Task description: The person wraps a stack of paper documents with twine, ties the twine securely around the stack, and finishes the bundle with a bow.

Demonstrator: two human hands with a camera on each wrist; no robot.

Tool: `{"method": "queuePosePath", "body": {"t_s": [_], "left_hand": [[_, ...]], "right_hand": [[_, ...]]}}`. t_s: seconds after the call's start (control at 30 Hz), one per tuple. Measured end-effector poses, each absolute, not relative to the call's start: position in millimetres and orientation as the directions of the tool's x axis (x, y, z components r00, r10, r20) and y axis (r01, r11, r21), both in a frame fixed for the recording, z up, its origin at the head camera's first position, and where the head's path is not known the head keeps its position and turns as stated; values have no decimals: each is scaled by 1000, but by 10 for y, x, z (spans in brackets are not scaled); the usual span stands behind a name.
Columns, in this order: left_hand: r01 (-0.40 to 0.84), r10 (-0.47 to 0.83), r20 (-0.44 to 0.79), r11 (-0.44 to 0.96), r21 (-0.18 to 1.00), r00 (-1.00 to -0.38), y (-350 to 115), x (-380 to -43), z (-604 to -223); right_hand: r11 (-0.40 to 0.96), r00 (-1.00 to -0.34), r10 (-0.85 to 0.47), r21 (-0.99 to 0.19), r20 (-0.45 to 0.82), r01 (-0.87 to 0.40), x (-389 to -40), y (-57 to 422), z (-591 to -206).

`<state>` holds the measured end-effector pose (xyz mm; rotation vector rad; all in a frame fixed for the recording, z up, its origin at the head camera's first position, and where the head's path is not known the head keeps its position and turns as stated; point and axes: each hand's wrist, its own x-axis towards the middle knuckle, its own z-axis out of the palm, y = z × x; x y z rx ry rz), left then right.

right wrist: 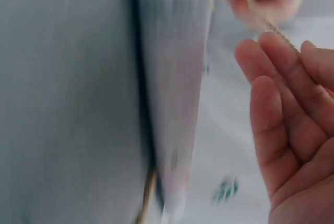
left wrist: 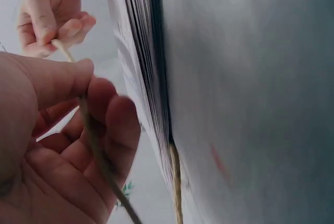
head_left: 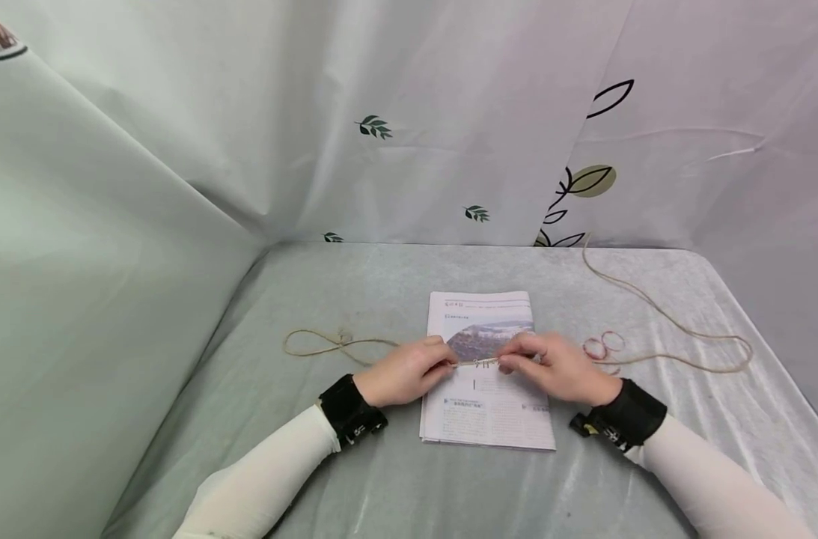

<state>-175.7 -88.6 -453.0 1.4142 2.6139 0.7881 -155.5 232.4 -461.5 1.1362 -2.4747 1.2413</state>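
the place looked like a small makeshift booth, though whether in a home or a workshop could not be told, for pale hanging sheets (head_left: 442, 67), bearing printed leaves (head_left: 373, 127) at the back, rose behind and beside a grey-covered table (head_left: 355, 284).

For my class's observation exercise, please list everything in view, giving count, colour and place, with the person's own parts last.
Newspaper stack: one, white with grey print, middle of the table
Cord: count unclear, tan, out from under the stack on both sides and held above it
Thin rings: two, red, right of the stack
Covered table: one, grey, beneath the stack
Hanging sheeting: count unclear, whitish with leaf prints, around the table
Wristbands: two, black, one per wrist
Sleeves: two, white, on the forearms
Left grip: one, bare, pinching cord
Right grip: one, bare, pinching cord
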Motion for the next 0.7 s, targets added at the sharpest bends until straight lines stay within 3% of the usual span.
{"method": "queuePosePath", "body": {"t_s": [0.17, 0.3, 0.43, 0.57, 0.63, 0.7], "left_hand": [[742, 763, 153, 528, 413, -628, -999, -1839, -4467], [709, 725, 143, 580, 403, -674, -1079, -1921, -4438], [711, 705, 180, 599, 369, -686, -1162, -1991, -4412], [694, 663, 221, 637, 336, -715, -1236, -2046, -4389], [671, 637, 220, 659, 340, -738, -1258, -2071, -4387], [654, 626, 207, 666, 359, -751, -1262, -2084, -4383]], "right_hand": [[664, -785, -456, -428, 418, -614, -1783, 2764, -4599], [848, -863, -350, -267, 365, -457, -1893, 3121, -4581], [934, -951, -203, -245, 231, -259, -1916, 3376, -4523], [969, -987, -37, -237, 156, -74, -1913, 3543, -4493], [970, -985, 14, -242, 171, -28, -1906, 3577, -4502], [972, -974, -9, -228, 227, -62, -1903, 3568, -4527]]}}
